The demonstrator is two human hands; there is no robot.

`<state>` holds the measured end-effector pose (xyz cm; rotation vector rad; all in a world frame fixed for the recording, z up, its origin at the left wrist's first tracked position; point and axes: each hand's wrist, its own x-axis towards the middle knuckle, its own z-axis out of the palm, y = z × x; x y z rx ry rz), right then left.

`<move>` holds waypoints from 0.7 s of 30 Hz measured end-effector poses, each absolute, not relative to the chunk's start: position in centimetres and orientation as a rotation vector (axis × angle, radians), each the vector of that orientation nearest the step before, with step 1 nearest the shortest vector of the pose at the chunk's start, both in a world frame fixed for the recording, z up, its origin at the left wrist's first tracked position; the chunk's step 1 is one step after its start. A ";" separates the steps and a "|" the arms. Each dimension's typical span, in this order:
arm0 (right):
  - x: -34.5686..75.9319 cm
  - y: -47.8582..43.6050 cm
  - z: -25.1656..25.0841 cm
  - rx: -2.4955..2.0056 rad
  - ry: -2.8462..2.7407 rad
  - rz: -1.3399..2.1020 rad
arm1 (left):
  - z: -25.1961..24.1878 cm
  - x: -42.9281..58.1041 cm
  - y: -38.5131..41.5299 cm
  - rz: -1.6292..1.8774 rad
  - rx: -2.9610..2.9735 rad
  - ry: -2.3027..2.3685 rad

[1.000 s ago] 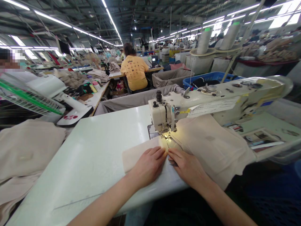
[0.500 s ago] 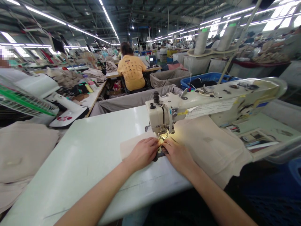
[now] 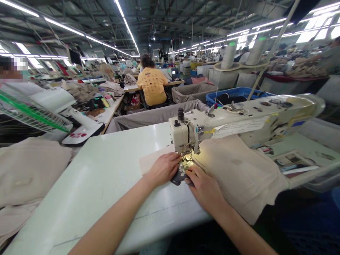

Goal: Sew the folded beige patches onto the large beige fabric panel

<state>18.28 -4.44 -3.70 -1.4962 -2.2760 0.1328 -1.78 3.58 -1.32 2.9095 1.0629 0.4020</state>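
- A worker's left hand [image 3: 163, 169] is lying flat, fingers stretched together, palm down on a pale strip [image 3: 147, 163] of cloth, fingertips reaching just beside the presser foot [image 3: 186, 156] of a sewing machine [image 3: 247, 118].
- The right hand [image 3: 205, 189] is pressing bent fingertips onto the near edge of a dark piece [image 3: 177, 177]; whether it is pinching the piece cannot be told.
- The dark piece is sitting between the two hands, touching both, directly in front of the foot under the machine's lamp.
- A large beige cloth [image 3: 239, 170] is spreading to the right of the needle, under the machine's arm, and hanging over the edge of the white table [image 3: 111, 166].
- Folded beige cloth is lying in a stack [image 3: 29, 166] well to the left, beside a white fan [image 3: 77, 120].
- Behind, a person in a yellow shirt [image 3: 152, 85] is sitting at another table.
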 end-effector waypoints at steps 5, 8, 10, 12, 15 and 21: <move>18.1 -4.7 -4.4 -1.484 -2.251 0.067 | -1.7 -1.9 3.5 0.408 2.917 1.080; 18.1 -4.7 -4.3 -1.485 -2.248 0.072 | -2.0 -1.9 3.4 0.435 2.901 1.076; 18.1 -4.8 -4.2 -1.488 -2.242 0.069 | -2.1 -1.9 3.2 0.461 2.883 1.068; 18.0 -4.8 -4.3 -1.488 -2.239 0.063 | -2.2 -1.8 3.1 0.477 2.860 1.070; 18.0 -4.8 -4.3 -1.494 -2.236 0.056 | -2.1 -1.7 3.1 0.487 2.823 1.105; 18.2 -4.9 -4.1 -1.547 -2.158 0.035 | -1.9 -1.4 2.3 0.498 2.812 1.193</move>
